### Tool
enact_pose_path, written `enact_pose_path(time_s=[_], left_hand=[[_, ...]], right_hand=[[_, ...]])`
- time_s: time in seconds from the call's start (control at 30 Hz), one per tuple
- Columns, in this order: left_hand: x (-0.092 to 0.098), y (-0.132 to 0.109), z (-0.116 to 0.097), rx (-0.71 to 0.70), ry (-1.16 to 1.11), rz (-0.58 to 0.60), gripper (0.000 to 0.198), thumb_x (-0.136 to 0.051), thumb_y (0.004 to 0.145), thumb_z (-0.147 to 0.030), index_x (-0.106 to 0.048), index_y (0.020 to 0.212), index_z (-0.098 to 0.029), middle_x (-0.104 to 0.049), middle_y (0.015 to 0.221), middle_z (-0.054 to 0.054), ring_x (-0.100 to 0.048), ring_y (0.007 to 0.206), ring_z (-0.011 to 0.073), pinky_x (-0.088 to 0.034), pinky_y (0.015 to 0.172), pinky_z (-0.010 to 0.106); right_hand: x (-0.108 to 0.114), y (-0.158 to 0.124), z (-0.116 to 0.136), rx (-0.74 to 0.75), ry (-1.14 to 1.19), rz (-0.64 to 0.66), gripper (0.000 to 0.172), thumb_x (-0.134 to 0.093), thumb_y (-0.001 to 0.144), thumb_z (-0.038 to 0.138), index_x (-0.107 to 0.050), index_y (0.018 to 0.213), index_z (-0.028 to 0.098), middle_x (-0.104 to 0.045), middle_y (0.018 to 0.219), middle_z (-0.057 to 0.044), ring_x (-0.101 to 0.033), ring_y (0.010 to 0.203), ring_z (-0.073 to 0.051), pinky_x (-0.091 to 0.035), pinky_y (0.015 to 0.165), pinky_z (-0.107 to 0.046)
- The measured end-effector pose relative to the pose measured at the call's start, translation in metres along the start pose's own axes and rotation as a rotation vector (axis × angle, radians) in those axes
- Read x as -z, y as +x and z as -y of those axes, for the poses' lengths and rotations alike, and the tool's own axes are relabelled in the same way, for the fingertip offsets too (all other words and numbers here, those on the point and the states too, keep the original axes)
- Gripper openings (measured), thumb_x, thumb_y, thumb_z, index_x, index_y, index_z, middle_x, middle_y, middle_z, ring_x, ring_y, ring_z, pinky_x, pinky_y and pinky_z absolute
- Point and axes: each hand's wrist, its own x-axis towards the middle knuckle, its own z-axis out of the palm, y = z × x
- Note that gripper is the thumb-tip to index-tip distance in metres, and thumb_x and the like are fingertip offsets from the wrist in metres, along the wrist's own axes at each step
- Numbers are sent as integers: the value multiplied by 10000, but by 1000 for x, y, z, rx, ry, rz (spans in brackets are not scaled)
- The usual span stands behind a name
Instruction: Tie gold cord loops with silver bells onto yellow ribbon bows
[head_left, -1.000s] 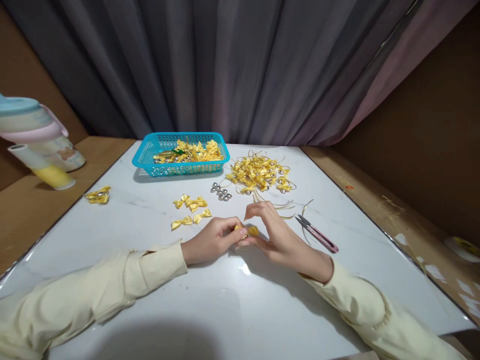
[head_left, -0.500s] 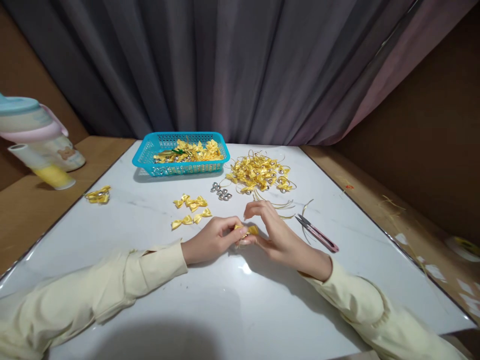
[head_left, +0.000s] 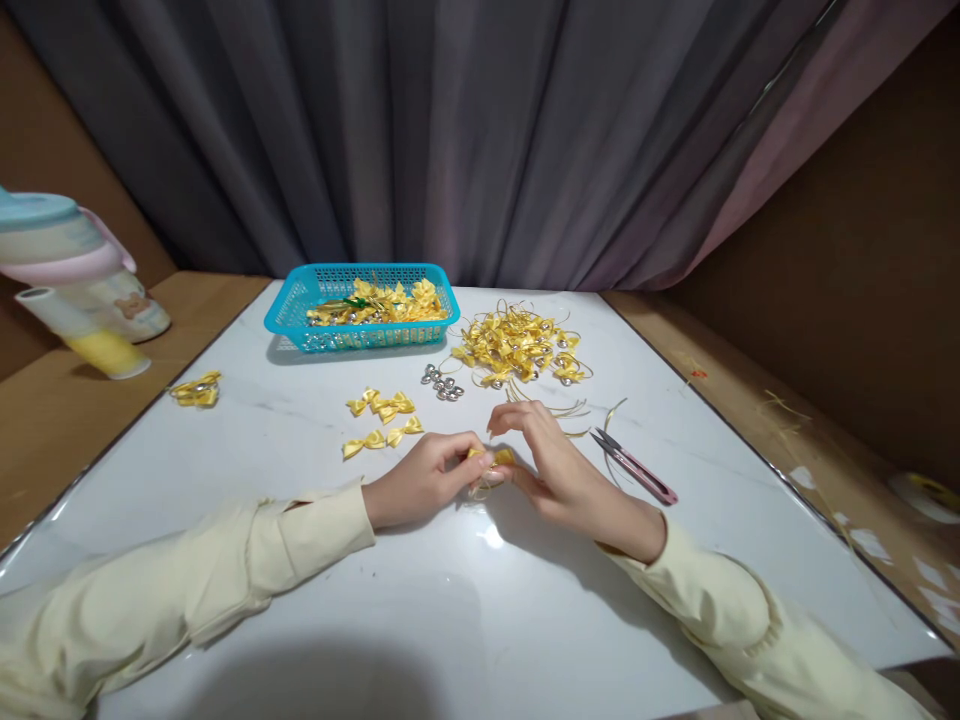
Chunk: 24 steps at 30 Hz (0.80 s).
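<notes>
Pinched between the thumb and fingers of my left hand (head_left: 439,475) is a yellow ribbon bow (head_left: 501,457). A thin loop of gold cord (head_left: 478,490) hangs under it. My right hand (head_left: 551,465) grips the bow's lower right side with the thumb, while its index finger arches above, apart from the bow. Its other fingers are mostly hidden. Left of my hands lie several loose yellow bows (head_left: 382,405). Just beyond them is a small cluster of silver bells (head_left: 442,384). Snips (head_left: 636,467) with pink handles rest right of my right hand, beside cut gold cords (head_left: 559,408).
A blue basket (head_left: 360,340) of yellow bows and bells stands at the back. To its right is a heap of corded bows (head_left: 517,345). One small yellow bundle (head_left: 196,390) lies far left. A tumbler (head_left: 82,265) and a spool (head_left: 94,340) stand off the table's left edge.
My right thumb has shifted slightly on the bow, and more of the cord shows beneath it. My left hand and the things on the table stay put.
</notes>
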Motion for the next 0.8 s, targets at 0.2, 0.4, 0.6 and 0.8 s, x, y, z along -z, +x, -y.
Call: enact_pose_path(time_s=[0.2,0.4,0.6,0.8], left_hand=[[0,-1,-2,8,84,-10,292,-424,889,-328,-490,667,-149,-474,605,-28,-422,565,93,-333,551,222],[-1,-1,-3,-14,153,48,258,-422,865,-291,-487,656,-156,-482,588,-28,-440,546,94,-348,539,215],[0,-1,-3,-5,163,142,220,-424,854,-273,-504,688,-153,-540,600,-7,-510,568,111,-393,567,224],[1,1,-5,-1,155,199,213,-427,856,-274,-497,696,-152,-518,594,-18,-477,556,100,-381,563,221]], right_hand=[[5,1,-3,-95,200,12,221,-524,862,195,-396,1042,197,-490,1047,-85,-469,970,-200,-403,847,-373],[0,4,-8,-344,642,137,241,-437,923,336,-324,1092,207,-514,753,13,-505,672,-129,-415,625,-274],[-4,7,-5,-324,740,155,260,-510,881,252,-338,1070,208,-472,689,46,-481,628,-108,-389,601,-246],[-11,6,-5,-317,847,62,257,-535,858,235,-341,1025,209,-363,625,80,-375,541,-86,-316,514,-204]])
